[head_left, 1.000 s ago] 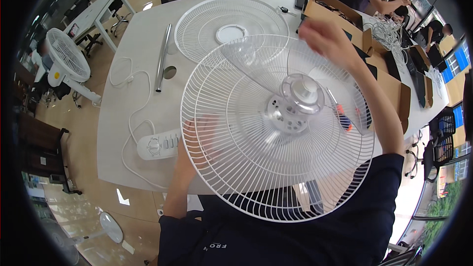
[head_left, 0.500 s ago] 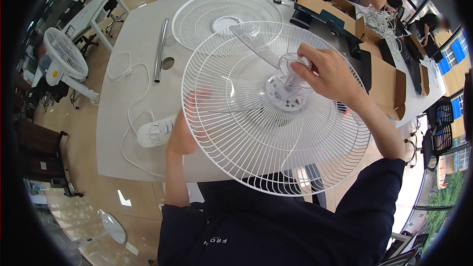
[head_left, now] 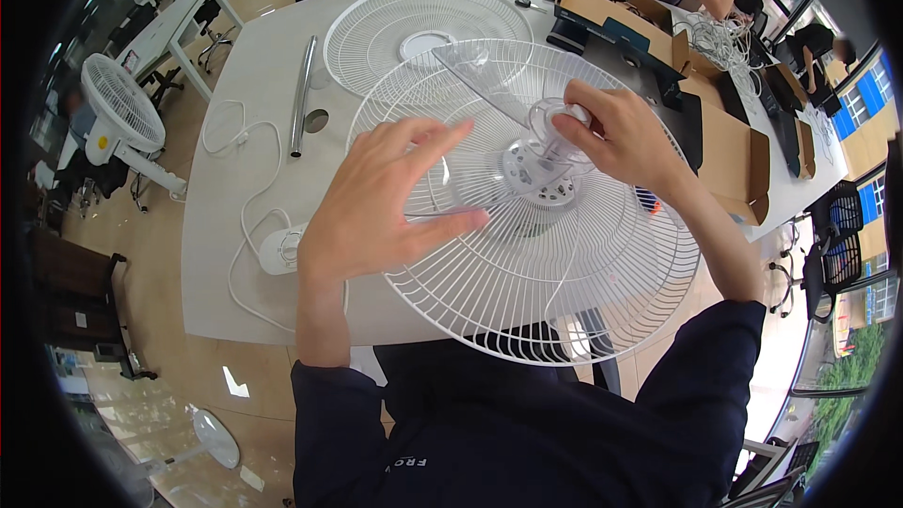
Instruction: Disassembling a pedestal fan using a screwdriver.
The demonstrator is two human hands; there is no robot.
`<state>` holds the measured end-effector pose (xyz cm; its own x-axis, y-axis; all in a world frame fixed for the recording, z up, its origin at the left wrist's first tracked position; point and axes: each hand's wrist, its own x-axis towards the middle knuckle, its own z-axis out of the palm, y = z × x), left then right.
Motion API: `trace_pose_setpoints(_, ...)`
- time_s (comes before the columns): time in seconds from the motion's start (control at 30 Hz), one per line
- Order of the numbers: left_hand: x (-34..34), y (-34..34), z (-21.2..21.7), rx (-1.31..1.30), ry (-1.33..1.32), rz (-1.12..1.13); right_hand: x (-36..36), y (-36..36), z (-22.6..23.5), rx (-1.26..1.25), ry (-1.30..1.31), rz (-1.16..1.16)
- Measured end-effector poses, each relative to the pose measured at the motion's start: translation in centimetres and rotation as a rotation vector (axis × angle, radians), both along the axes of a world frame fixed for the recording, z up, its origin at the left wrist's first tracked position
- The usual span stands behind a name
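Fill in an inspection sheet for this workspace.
Surface: smooth white table with a round hole.
Job's things: clear plastic fan blade set inside a round white wire grille; second round white wire grille lying flat beyond.
Clutter: shiny silver metal tube; open brown cardboard box.
Left hand: open, fingers spread over the nearer grille's left part; contact cannot be told.
Right hand: fingers closed on the blade set's hub.
Cables: thin white cord by a white control panel, partly hidden; tangled white cables, upper right.
Surroundings: white standing fan, left; black mesh chair, right.
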<state>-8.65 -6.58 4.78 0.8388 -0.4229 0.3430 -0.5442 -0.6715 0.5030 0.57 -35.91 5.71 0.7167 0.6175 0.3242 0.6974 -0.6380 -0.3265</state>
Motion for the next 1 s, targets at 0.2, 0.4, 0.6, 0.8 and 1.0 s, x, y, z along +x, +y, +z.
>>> trace_pose_setpoints(0.2,-0.3,-0.1,-0.1,0.059,-0.005,-0.029,1.3,-1.2,0.6,-0.045,0.05,0.158)
trace_pose_setpoints(0.4,-0.5,-0.2,-0.7,0.019,-0.047,-0.01,1.9,-1.7,0.4,-0.024,0.072,0.278)
trace_pose_setpoints(0.6,-1.6,-1.0,-0.6,0.056,-0.091,0.011,-0.7,2.2,0.9,-0.383,-0.134,-0.233)
trace_pose_setpoints(0.8,-1.4,-0.7,-0.6,0.025,-0.061,0.01,1.4,1.3,0.1,-0.171,-0.253,0.037)
trace_pose_setpoints(1.0,-1.2,-0.1,-1.0,-0.007,-0.041,0.028,4.2,0.7,0.6,-0.159,-0.198,0.449)
